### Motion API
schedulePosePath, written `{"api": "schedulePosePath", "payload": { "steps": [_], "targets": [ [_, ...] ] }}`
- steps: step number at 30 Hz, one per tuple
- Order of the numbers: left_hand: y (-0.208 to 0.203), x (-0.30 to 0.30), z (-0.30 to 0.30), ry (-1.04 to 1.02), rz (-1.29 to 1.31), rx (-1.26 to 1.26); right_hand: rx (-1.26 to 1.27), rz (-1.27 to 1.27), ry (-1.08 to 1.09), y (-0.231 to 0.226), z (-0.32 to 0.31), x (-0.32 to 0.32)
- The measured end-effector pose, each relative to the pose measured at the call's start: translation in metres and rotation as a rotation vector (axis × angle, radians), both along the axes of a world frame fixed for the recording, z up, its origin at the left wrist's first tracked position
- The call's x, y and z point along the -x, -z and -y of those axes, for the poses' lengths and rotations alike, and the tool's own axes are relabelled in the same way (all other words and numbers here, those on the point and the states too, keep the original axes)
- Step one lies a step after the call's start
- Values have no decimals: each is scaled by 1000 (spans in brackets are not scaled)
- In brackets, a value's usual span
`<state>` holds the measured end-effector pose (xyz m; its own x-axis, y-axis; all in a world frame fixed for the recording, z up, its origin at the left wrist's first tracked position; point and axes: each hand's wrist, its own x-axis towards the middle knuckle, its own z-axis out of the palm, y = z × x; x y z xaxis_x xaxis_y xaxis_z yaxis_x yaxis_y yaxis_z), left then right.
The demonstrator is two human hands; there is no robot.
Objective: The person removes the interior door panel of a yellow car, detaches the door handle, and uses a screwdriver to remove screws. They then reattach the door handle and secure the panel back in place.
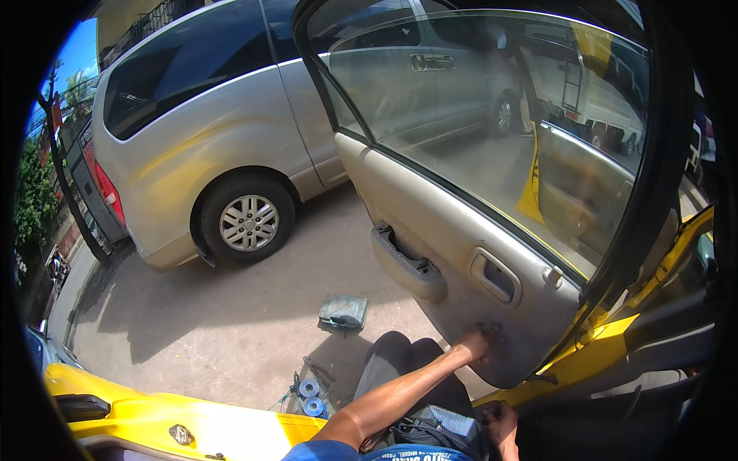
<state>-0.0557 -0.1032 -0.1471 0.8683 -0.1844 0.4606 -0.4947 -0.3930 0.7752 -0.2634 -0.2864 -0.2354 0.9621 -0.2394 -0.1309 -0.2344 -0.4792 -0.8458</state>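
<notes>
My left hand [475,345] reaches across to the lower part of the beige inner panel of a car door [453,311]. Its fingers are curled against the panel, and whatever they grip is hidden. Above it sit the inner handle recess [496,278] and the armrest pull [407,265]. The door's window glass [469,100] is up, with reflections across it. In shade beside my lap, my right hand [501,427] is low by the yellow door sill, its fingers bent. I cannot make out anything in them.
A silver van [231,138] stands close by on the concrete. On the ground are a closed dark green case [344,312], two blue-and-white rolls [310,396] and some dark tools [317,370]. A yellow car body panel [192,419] lies at lower left.
</notes>
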Motion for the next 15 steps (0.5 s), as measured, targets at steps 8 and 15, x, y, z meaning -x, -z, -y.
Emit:
{"api": "schedulePosePath", "payload": {
  "steps": [8, 15],
  "targets": [
    [-49, -21, -45, 221, -417, -510, 331, 41, -57, -7, 5, 23],
    [-41, -36, -17, -252, -523, -783, 251, -119, -42, -19, 0, 14]
  ]
}}
